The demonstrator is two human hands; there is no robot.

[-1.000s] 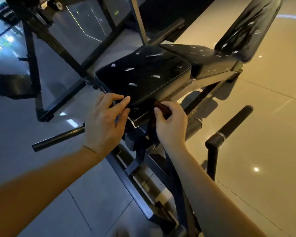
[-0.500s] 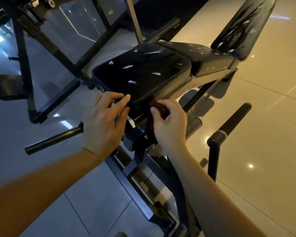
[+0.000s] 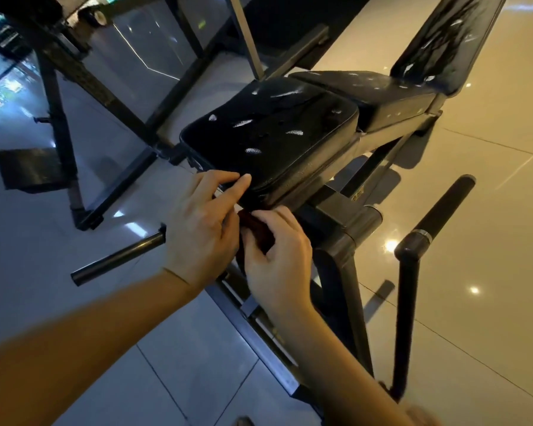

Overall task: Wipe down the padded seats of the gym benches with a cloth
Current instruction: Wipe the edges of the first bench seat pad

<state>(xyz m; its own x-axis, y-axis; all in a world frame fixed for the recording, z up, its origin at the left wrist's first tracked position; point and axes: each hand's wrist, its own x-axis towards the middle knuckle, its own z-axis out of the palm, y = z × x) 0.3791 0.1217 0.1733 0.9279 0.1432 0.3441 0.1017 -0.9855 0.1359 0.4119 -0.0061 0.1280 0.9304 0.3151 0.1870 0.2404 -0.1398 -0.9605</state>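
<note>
Glossy floor tiles (image 3: 480, 216) are seen beneath a black gym bench (image 3: 348, 232), whose cracked seat pad (image 3: 271, 139) is touched at its front edge by the left hand (image 3: 200, 229), fingers apparently straight. Just below that edge, a dark red cloth (image 3: 254, 226) is gripped in the curled fingers of the right hand (image 3: 277, 262), close beside the left.

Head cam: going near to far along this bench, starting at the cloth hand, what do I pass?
right hand gripping the dark red cloth → front seat pad → middle pad → raised back pad
</note>
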